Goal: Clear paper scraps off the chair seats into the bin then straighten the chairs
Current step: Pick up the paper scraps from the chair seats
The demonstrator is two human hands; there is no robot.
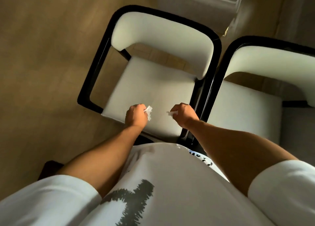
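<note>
- The left hand (136, 115), just left of the frame's centre, is curled around a white paper scrap (149, 112) that sticks out past its fingers.
- The right hand (183, 113), just right of centre, pinches a second, smaller paper scrap (172, 113).
- Both hands hover over the front of the white seat of a black-framed chair (150, 86) in the middle of the frame.
- A second matching chair (242, 110) stands just beside it at the right edge, frames nearly touching.
- Wood-look flooring (42, 55) fills the left side.
</note>
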